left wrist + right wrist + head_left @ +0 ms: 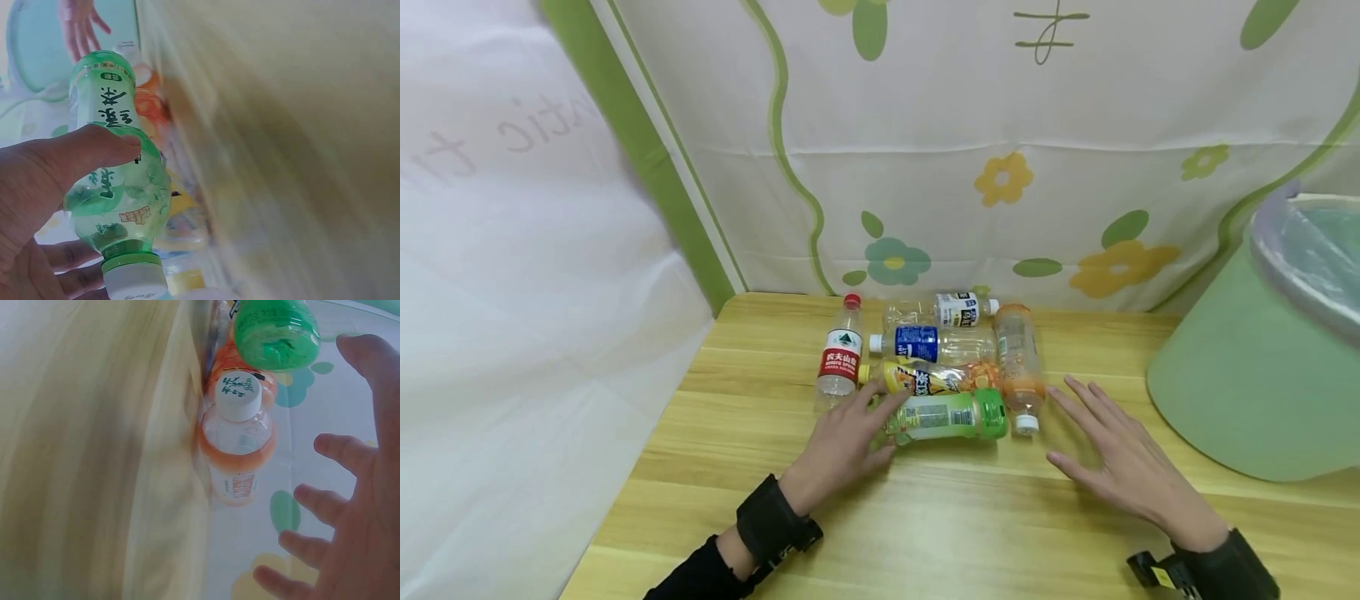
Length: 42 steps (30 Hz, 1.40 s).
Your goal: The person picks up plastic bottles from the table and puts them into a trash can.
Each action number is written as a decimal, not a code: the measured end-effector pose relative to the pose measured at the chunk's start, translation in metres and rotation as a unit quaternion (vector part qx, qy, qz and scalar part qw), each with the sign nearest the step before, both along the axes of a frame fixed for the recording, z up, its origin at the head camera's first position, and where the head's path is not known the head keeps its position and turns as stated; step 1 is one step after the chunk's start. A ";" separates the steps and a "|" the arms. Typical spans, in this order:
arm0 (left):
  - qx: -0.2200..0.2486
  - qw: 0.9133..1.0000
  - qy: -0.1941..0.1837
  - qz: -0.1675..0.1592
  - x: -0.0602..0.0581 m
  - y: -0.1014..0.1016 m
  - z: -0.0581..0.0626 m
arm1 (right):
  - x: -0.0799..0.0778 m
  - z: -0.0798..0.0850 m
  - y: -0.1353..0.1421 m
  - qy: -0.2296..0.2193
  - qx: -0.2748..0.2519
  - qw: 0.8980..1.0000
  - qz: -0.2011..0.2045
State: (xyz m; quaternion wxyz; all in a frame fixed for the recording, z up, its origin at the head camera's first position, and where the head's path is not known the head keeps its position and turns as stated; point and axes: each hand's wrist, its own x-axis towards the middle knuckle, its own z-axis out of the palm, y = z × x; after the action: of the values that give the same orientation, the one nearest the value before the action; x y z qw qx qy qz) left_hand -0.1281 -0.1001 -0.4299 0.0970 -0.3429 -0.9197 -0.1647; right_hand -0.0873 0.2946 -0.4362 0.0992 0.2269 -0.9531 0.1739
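Observation:
My left hand (846, 442) grips a green-labelled tea bottle (947, 417) near its cap end, the thumb across the front and the other fingers behind. In the left wrist view its white cap (135, 278) points down, and the green base is farthest away. My right hand (1123, 458) has its fingers spread, holding nothing, to the right of a bottle with orange bands (1021, 367) and a white cap. Just behind the green bottle lies a yellow-and-orange labelled bottle (940, 377), partly covered by it and the left fingers.
A blue-labelled bottle (962, 344) and a clear bottle with a white label (957, 310) lie farther back. To the left is a red-capped water bottle (841, 350). A lined green bin (1247, 358) stands at the right; a printed curtain (925, 192) hangs behind the wooden table (955, 533).

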 end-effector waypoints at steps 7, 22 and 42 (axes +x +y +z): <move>0.002 0.999 0.044 -0.014 0.005 0.008 0.013 | -0.001 0.005 -0.002 0.008 -0.009 1.000 0.004; -0.020 0.999 0.039 -0.020 0.012 0.034 0.030 | -0.001 0.022 -0.014 0.070 -0.009 0.997 0.041; -0.049 0.997 0.055 -0.030 0.018 0.068 0.032 | -0.001 0.029 -0.034 0.116 0.019 0.990 0.073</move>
State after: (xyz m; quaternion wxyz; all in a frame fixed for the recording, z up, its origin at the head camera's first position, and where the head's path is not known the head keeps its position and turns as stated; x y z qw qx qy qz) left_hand -0.1098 -0.0322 -0.3982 0.1255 -0.3836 -0.9091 -0.1034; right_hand -0.0887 0.2606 -0.4068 0.1918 0.3166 -0.9190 0.1354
